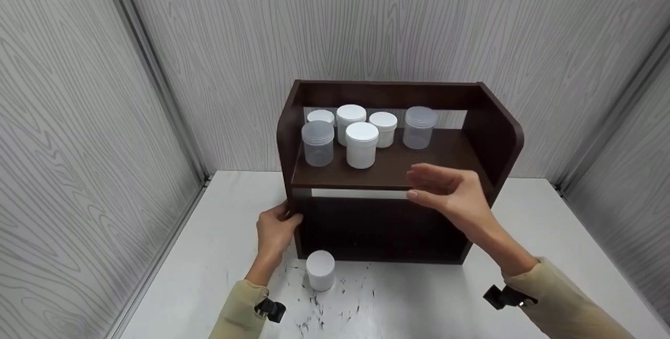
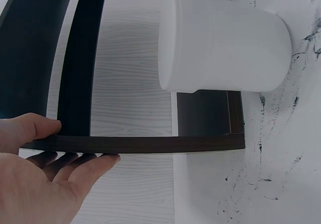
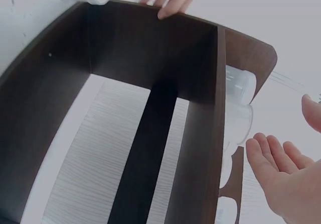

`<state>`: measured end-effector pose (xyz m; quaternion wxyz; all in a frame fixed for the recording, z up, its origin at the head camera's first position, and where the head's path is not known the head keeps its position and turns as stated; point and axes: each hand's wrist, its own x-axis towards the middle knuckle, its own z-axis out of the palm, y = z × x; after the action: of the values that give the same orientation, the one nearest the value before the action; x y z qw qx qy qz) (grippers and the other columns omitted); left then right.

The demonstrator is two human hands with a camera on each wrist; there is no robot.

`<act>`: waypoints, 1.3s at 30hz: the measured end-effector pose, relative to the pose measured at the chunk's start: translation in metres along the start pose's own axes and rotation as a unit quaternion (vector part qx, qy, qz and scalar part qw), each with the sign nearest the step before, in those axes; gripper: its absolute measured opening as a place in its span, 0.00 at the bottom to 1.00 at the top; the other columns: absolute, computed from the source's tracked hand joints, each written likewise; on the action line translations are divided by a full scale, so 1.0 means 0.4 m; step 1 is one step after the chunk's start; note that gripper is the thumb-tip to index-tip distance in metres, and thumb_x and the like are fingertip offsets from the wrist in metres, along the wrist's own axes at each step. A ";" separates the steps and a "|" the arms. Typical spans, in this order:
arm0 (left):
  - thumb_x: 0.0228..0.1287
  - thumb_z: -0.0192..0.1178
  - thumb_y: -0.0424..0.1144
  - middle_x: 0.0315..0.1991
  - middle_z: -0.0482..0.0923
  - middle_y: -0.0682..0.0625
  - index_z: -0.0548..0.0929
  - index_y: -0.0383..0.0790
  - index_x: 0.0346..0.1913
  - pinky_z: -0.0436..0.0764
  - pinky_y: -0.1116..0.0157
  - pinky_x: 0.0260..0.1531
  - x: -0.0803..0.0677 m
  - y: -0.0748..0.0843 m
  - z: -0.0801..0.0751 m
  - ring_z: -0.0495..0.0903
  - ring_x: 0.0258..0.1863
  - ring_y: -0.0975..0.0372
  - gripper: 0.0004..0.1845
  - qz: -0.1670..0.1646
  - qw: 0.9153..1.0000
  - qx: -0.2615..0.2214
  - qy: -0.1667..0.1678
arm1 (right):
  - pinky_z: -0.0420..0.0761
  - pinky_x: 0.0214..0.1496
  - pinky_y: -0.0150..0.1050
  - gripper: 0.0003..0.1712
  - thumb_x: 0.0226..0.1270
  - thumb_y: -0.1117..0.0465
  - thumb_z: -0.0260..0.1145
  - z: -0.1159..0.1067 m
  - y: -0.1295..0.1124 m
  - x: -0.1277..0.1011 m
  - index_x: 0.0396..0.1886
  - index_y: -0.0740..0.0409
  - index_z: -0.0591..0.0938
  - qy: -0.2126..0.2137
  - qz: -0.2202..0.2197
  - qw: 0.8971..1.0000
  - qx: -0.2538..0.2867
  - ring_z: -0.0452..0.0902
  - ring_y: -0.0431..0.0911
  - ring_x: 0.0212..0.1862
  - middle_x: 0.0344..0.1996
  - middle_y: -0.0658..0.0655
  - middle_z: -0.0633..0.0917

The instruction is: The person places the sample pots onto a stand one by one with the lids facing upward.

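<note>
My left hand [image 1: 275,232] grips the left side panel of a dark brown two-tier shelf [image 1: 506,143], thumb at the front edge and fingers along the outer face. In the left wrist view, that panel edge [image 2: 150,144] lies between thumb and fingers. My right hand [image 1: 453,198] is raised in front of the shelf's right half, fingers extended, thumb apart, nothing held. On the upper tier stand several white lidded jars [image 1: 361,150], with one translucent jar [image 1: 317,149] at the front left and another translucent jar [image 1: 418,135] farther right.
A single white jar [image 1: 320,273] stands on the white table [image 1: 235,198] before the shelf's lower left corner. Dark scuff marks dot the tabletop around it. Grey wood-grain panels [image 1: 377,20] rise behind and at both sides.
</note>
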<state>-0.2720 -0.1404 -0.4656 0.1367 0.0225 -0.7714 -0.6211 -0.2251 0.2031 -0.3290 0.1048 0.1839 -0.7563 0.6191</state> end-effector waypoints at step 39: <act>0.67 0.65 0.30 0.58 0.83 0.31 0.78 0.22 0.66 0.85 0.59 0.51 -0.001 -0.002 0.003 0.84 0.58 0.45 0.26 -0.005 1.000 0.003 0.004 | 0.86 0.50 0.37 0.21 0.64 0.61 0.79 -0.043 0.276 -0.289 0.53 0.69 0.87 -0.060 0.141 0.986 -0.064 0.90 0.48 0.47 0.47 0.62 0.91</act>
<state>-0.2722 -0.1395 -0.4667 0.1372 0.0294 -0.7729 -0.6189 -0.1660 0.2554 -0.4693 -0.0180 0.1055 -0.8174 0.5661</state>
